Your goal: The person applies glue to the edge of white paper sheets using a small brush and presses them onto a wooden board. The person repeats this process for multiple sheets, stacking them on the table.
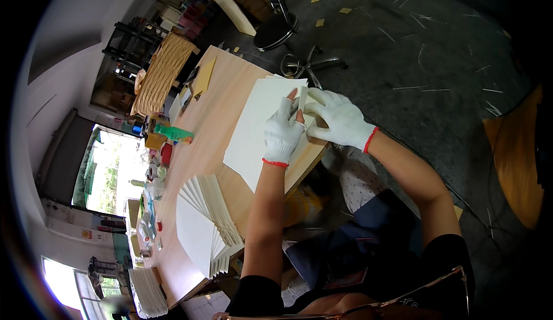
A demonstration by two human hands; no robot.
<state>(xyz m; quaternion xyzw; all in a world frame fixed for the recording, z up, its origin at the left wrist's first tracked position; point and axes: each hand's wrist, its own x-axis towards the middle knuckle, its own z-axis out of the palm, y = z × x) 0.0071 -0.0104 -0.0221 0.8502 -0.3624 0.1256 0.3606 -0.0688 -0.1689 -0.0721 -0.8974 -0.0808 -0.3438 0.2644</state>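
Observation:
White knit gloves with red cuffs cover both my hands, which meet over the table's edge. On the left glove the tips of the thumb and index finger are bare. My left hand (281, 131) has its thumb and index finger at a narrow white folded card piece (302, 96). From the other side, my right hand (339, 117) closes on the same piece, fingers bent towards the left hand. Its lower part is hidden by the fingers. Beneath the hands lie large white sheets (247, 130), flat on the wooden table (216, 113).
A fanned stack of white folded boards (199, 222) sits on the table's near left part. A green bottle (173, 133) and small containers line the far left edge. Beyond the table stands a black swivel chair (276, 31). Paper strips (417, 21) litter the dark floor.

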